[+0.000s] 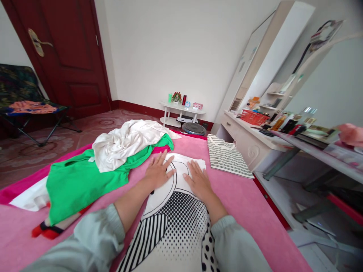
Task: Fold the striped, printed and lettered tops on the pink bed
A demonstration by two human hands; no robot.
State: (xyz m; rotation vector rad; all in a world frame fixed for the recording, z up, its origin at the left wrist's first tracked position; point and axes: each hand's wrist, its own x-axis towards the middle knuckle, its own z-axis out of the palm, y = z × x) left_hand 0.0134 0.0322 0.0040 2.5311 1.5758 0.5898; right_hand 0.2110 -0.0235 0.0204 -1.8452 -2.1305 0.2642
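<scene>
A white garment [184, 219] with black dots, stripes and curved lines lies lengthwise before me on the pink bedspread [246, 211]. My left hand [159, 170] rests flat on its far left part, fingers spread. On the far right part lies my right hand [198, 181], palm down with fingers apart. Both hands touch the cloth without gripping it. Whether the garment is a shirt or something else, I cannot tell; its near end runs out of view.
Left of the garment lie a green shirt [85, 185] and a crumpled white cloth [121, 143]. A folded striped shirt [228, 156] sits at the right edge. Beyond stand a dressing table [241, 132], a low white stand [181, 107] and a folding chair [25, 109].
</scene>
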